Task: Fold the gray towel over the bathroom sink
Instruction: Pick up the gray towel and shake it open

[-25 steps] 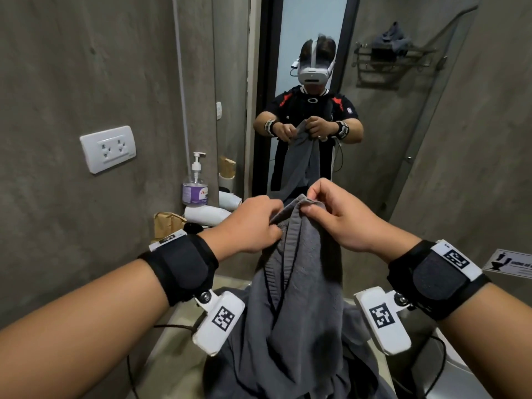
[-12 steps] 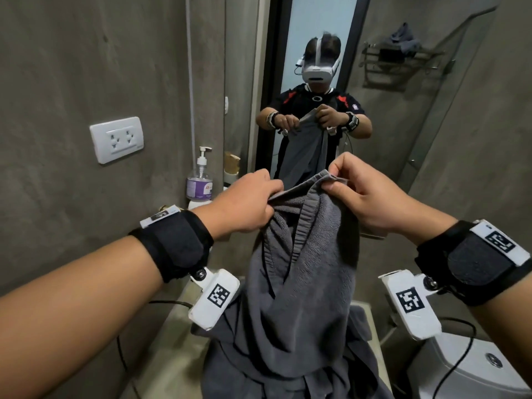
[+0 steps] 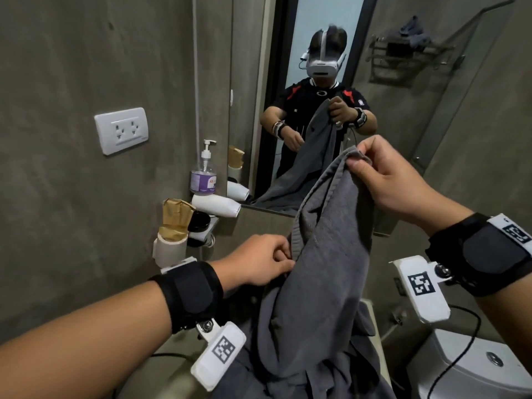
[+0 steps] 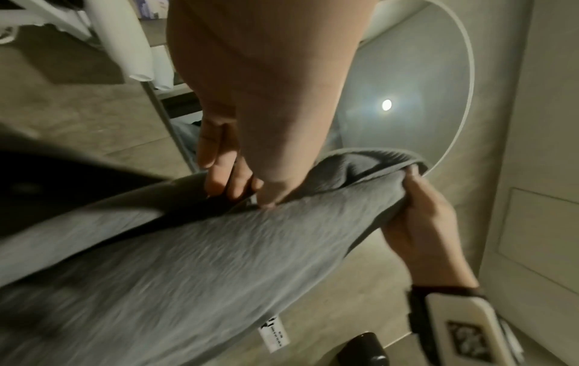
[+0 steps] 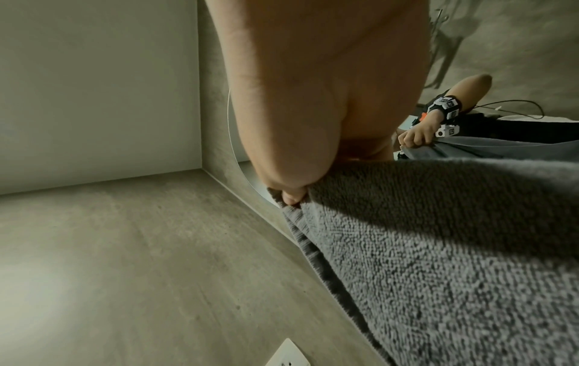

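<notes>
The gray towel [image 3: 319, 272] hangs in long folds in front of the mirror, its lower part bunched over the sink counter [image 3: 161, 378]. My right hand [image 3: 383, 174] holds it up high, pinching its top corner [image 5: 291, 198] between thumb and fingers. Lower down on the left, my left hand [image 3: 262, 263] pinches the towel's edge with curled fingers [image 4: 219, 183]. In the left wrist view the towel [image 4: 219, 260] stretches from my left hand across to my right hand [image 4: 416, 222]. The sink bowl itself is hidden under the cloth.
A soap pump bottle [image 3: 203, 174], a white hair dryer [image 3: 216, 205], a brown paper bag [image 3: 175, 220] and a white cup [image 3: 169, 250] crowd the counter's left back corner. A wall socket [image 3: 122, 130] sits on the left wall. A toilet [image 3: 472, 367] stands at lower right.
My left hand has slid down the towel's edge, away from the right hand, which lifted the top corner higher and to the right. The towel now hangs longer between them.
</notes>
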The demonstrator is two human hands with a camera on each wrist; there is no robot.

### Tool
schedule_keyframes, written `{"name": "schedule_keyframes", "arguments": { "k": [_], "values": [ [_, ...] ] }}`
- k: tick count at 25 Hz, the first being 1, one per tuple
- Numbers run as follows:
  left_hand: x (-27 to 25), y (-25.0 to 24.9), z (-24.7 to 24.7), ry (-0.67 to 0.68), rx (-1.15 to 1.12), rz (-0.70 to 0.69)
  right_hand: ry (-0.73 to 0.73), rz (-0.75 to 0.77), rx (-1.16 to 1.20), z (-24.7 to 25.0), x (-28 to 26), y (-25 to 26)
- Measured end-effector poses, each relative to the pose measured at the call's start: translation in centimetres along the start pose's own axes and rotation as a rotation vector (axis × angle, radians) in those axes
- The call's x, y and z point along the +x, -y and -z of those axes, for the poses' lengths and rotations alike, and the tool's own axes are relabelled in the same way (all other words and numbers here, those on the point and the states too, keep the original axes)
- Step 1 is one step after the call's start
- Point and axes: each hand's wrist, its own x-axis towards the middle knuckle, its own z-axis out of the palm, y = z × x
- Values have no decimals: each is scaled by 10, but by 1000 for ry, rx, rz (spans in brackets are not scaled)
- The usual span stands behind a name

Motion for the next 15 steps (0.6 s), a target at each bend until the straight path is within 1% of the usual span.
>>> {"name": "schedule_keyframes", "arguments": {
  "k": [2,3,6,7,9,10,11,13,15],
  "values": [
    [2,9,-10,47,-2,19,-20,26,20,6,4,3],
    [4,12,-12,48,-25,28,-31,34,21,8,5,3],
    [10,18,-9,3,-236,22,-49,7,20,14,2,-1],
    [12,19,-7,28,-296,26,-53,-6,27,14,0,-3],
    [15,16,-9,141,-359,35,-51,-21,59,14,-5,-5],
    [17,13,-12,183,-336,20,-41,-18,82,13,-7,-4],
    [19,8,-17,188,-269,-10,-29,-14,102,12,-9,-3],
    [21,0,-23,123,-105,-65,-15,-16,115,13,-10,-3],
    [21,-3,-21,64,-21,-92,-24,-26,84,19,-12,-9]
  ]
}}
